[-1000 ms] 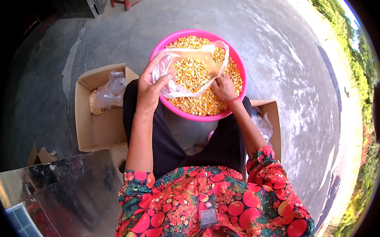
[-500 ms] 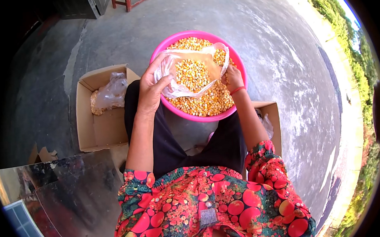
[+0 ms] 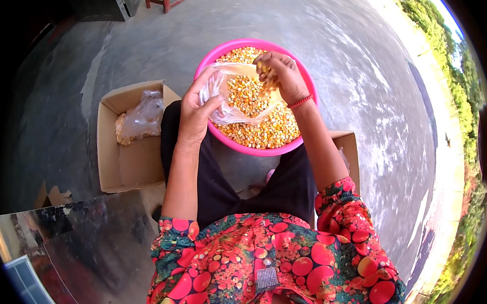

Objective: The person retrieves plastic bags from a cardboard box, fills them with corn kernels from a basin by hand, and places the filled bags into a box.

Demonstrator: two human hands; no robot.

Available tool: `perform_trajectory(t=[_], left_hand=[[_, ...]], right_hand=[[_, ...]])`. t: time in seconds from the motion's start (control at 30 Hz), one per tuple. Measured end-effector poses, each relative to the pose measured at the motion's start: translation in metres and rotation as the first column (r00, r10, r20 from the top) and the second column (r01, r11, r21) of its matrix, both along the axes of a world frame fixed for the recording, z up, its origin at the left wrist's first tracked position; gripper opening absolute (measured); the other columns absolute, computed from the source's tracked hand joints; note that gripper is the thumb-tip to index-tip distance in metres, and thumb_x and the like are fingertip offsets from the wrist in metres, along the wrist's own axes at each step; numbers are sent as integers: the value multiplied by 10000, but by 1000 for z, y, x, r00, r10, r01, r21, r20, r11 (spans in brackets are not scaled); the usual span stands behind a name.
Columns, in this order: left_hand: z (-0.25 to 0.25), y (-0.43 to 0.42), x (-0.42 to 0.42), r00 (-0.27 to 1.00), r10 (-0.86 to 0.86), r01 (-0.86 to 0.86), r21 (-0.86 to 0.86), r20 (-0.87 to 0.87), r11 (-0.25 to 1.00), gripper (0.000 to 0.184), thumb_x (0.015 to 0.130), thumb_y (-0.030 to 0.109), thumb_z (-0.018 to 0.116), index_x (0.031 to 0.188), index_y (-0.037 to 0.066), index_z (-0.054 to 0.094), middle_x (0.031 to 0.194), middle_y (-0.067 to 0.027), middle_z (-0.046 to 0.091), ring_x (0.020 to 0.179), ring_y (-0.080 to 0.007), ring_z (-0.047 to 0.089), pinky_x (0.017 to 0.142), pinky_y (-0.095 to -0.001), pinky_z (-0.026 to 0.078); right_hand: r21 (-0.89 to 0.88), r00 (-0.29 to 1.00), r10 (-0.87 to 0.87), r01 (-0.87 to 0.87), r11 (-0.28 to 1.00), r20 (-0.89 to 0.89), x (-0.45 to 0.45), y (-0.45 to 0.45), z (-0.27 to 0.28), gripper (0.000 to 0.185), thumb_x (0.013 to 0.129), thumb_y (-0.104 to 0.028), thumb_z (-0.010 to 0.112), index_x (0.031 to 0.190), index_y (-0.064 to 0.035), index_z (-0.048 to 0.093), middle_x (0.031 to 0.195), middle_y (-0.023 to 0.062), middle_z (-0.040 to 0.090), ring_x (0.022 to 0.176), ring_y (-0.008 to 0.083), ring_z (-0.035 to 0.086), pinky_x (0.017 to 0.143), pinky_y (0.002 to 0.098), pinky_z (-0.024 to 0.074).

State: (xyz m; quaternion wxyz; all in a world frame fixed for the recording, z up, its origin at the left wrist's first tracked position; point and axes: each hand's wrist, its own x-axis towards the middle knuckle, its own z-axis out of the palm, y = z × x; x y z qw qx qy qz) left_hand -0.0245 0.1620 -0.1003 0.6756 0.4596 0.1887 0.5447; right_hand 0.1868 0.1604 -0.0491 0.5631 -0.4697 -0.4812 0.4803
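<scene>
A pink basin full of loose corn kernels rests at my knees. My left hand grips the left rim of a clear plastic bag, which is held open over the basin with kernels inside it. Above the bag's right side is my right hand, its fingers curled round a handful of corn kernels. Some kernels show below those fingers, over the bag's mouth. A red bracelet circles my right wrist.
To the left stands an open cardboard box holding a plastic bag of corn. Another cardboard box is beside my right leg. A shiny panel lies at lower left, and a red stool stands far back.
My right hand has risen from the kernels at the basin's right side and moved up and left over the bag with a handful of corn. My left hand stays on the bag.
</scene>
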Motion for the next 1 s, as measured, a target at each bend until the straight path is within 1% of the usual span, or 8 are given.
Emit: perform_trajectory(t=[0.1,0.2,0.27,0.43,0.5,0.53,0.77,1.0], left_hand=[[3,-1,-1,1000,-1,1,-17,1,1000,612,742,-47,594,1322,-43,398,1293,-124,479,1182,-172,466,1001,-293,354],[4,-1,0,1000,14,-15,-31,-13,999,606,742,-45,598,1316,-46,405,1287,-122,485,1180,-171,467,1004,-295,352],[3,0,-2,1000,4,-3,-52,4,999,574,759,-42,583,1308,-48,414,1278,-122,493,1179,-170,467,1003,-293,353],[1,0,0,997,17,-9,-117,73,993,488,810,-21,530,1288,-55,437,1262,-122,508,1160,-162,481,996,-282,359],[-3,1,-1,997,70,-68,-81,24,994,458,829,-13,507,1281,-61,444,1259,-121,512,1148,-162,491,989,-281,366],[-6,1,-1,990,130,-132,-34,-55,991,426,833,-13,496,1256,-57,474,1219,-116,541,1098,-156,525,947,-279,401],[23,13,-22,601,419,-236,349,-680,907,342,816,-48,456,1118,5,608,1001,-182,658,861,-195,656,746,-293,498],[115,8,-42,537,494,-165,489,-684,857,253,876,53,516,1098,27,633,874,-58,675,554,-68,523,531,-220,445]], right_hand=[[-100,897,178,-150,984,406,1,-6,-17,126,811,-33,552,887,2,646,867,18,657,846,87,588,779,244,467],[234,710,-170,7,972,683,5,-12,-16,126,750,-26,595,857,-50,658,863,52,645,844,170,595,778,302,467],[585,402,-554,55,809,729,16,-13,-3,203,678,-50,644,874,-101,641,935,95,594,897,294,541,831,395,423],[601,117,-634,226,767,765,54,-6,-27,222,766,-89,619,987,-63,621,974,100,606,924,270,565,845,365,451],[-141,861,-28,116,983,508,66,-7,-31,161,850,-144,581,893,5,623,764,66,622,718,189,602,709,296,494],[-46,913,-74,101,994,401,63,-9,-33,242,901,-197,547,807,14,620,619,24,580,581,114,573,605,237,487],[-138,996,88,-89,986,-10,49,-21,43,250,923,-222,507,807,-32,621,613,-8,550,577,77,536,583,220,461],[43,990,140,-139,989,-17,8,-32,88,206,887,-101,497,1011,0,627,725,1,582,599,61,508,621,203,447]])
